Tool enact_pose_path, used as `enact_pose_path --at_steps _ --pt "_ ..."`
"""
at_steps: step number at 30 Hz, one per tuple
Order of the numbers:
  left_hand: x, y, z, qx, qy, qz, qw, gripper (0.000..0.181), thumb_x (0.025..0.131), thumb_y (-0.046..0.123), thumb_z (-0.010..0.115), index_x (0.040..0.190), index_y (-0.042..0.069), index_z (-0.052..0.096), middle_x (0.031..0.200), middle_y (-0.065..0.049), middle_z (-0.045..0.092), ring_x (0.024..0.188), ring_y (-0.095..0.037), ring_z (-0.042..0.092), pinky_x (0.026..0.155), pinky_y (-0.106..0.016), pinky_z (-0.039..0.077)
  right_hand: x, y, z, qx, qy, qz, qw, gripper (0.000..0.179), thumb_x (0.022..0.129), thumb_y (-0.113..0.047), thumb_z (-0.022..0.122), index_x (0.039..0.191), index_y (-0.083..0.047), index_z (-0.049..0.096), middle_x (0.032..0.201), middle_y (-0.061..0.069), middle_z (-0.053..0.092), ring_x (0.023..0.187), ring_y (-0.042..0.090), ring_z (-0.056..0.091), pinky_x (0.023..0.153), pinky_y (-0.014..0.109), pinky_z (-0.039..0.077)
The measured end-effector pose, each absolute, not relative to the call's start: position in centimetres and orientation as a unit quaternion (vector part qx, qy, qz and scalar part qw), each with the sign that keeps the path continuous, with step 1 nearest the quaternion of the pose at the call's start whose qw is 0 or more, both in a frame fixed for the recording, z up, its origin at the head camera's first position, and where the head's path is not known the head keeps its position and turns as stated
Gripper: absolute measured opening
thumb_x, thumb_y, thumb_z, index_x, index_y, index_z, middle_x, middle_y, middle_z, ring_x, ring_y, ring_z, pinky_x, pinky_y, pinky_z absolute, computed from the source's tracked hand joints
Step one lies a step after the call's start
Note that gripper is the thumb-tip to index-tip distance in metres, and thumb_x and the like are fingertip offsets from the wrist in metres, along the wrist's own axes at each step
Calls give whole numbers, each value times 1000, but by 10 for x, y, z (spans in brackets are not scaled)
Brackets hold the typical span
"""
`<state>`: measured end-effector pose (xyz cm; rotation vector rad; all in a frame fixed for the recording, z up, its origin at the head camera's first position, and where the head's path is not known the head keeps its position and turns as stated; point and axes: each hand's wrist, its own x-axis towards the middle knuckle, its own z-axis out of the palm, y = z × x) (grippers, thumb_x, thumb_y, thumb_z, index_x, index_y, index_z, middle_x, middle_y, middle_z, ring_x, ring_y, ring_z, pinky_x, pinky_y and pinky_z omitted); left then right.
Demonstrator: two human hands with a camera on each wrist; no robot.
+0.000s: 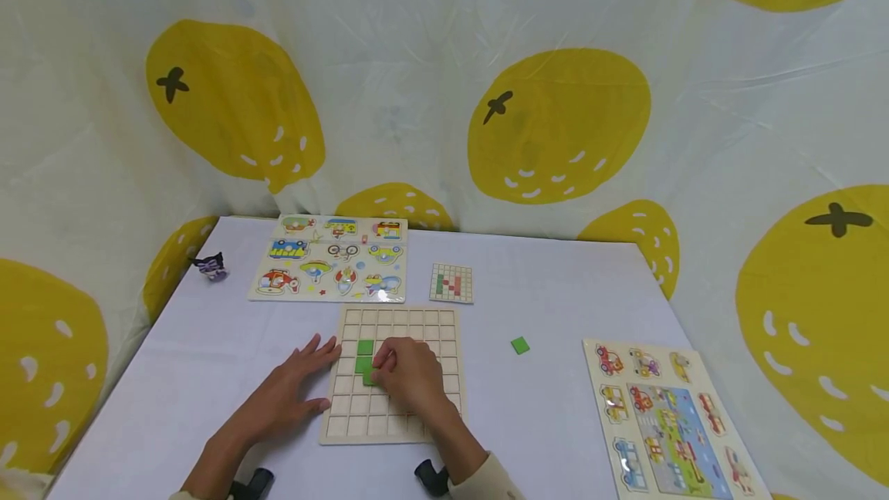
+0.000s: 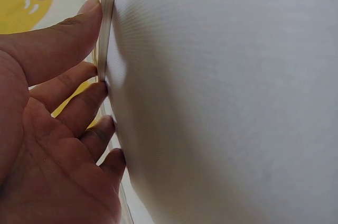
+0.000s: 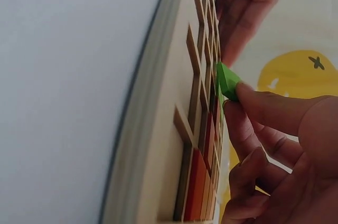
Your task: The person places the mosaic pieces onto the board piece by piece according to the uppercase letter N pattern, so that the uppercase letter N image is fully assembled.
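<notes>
A wooden grid board point(image 1: 357, 429) lies in the middle of the table. My right hand point(image 1: 413, 376) is over it, pinching a green square tile point(image 3: 228, 81) between thumb and fingers; the tile is tilted at the grid in the right wrist view. Two green tiles point(image 1: 365, 347) sit in cells left of that hand. Red tiles point(image 3: 196, 179) fill some cells, mostly hidden by the right hand in the head view. Against the board's left edge rests my left hand point(image 1: 281, 396), its fingers spread and fairly straight. One loose green tile point(image 1: 520, 345) lies right of the board.
Behind the board stands a small pattern card point(image 1: 451, 284) with green and red squares. A vehicle puzzle point(image 1: 329, 259) lies at the back left, another picture puzzle point(image 1: 663, 419) at the front right. A small dark crumpled item point(image 1: 211, 266) is at the far left.
</notes>
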<state>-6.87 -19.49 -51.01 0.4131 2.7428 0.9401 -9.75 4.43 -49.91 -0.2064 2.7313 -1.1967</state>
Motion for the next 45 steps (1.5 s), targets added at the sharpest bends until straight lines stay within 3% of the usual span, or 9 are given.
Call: enact_pose_path --at_steps 17,22,33,38,45 --pt "-71 -197 -513 139 933 315 108 86 84 22 90 160 18 50 172 -4 39 164 -42 22 131 -68 21 -91 25 -499 -81 938 -332 63 26 82 -15 91 72 -24 68 60 -13 54 59 5 48 53 25 35" --pt "-71 -197 -513 138 932 317 110 86 84 22 90 160 18 50 172 -4 38 164 -42 22 131 -68 20 -93 30 -500 -93 930 -347 70 21 82 -17 90 75 -23 72 61 -14 56 60 3 50 53 23 37" --pt "-70 -196 -514 138 932 317 107 87 84 20 90 160 17 49 172 -4 38 165 -41 21 132 -67 18 -103 68 -488 -46 908 -412 61 13 87 -22 88 95 -22 78 73 -12 66 70 7 58 59 24 48" --pt "-70 -194 -513 135 934 311 108 87 83 18 90 160 17 49 172 -4 39 165 -40 21 133 -66 18 -110 94 -484 -20 906 -421 35 15 87 -20 87 99 -20 79 78 -8 69 76 13 57 60 27 45" --pt "-69 -194 -512 134 935 309 108 88 83 20 90 160 17 49 172 -4 39 165 -41 21 132 -67 19 -119 130 -483 28 910 -413 6 19 85 -18 89 102 -19 79 81 -5 71 69 16 53 57 27 40"
